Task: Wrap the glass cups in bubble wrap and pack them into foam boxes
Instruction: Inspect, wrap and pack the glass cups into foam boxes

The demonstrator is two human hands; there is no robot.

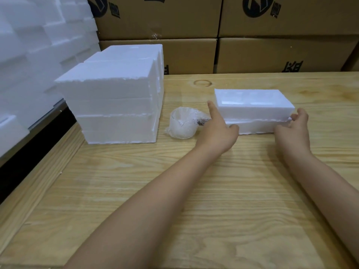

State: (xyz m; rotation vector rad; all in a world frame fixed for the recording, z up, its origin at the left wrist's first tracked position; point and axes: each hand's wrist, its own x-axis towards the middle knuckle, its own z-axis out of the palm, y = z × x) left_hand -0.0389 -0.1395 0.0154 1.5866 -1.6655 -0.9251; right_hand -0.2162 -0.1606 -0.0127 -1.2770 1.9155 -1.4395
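Head view, 1 frame.

- Foam box (252,105): on the wooden table (174,191), right of centre. 2 halves, the upper seated on the lower (256,127), with a rough seam along the front. Closed, so the contents cannot be seen.
- Left hand (217,131): at the box's left end and spread wide. The index finger (213,109) lies straight against the end of the upper half. The thumb rests on the front of the lower half. The other fingers are hidden.
- Right hand (293,131): at the box's right end. The fingers are only lightly bent, with the tips touching the end at the seam. It is not closed round anything.
- Wrapped glass cup (181,123): 1 visible, in bubble wrap, on the table just left of the left hand. It sits between the box and the foam stack, and I cannot tell whether it touches either.
- Stack of foam boxes (116,105): left of the cup, several layers high, with more rows behind.
- Background: cardboard cartons (272,51) along the table's far edge, and loose foam pieces (29,55) piled at far left.
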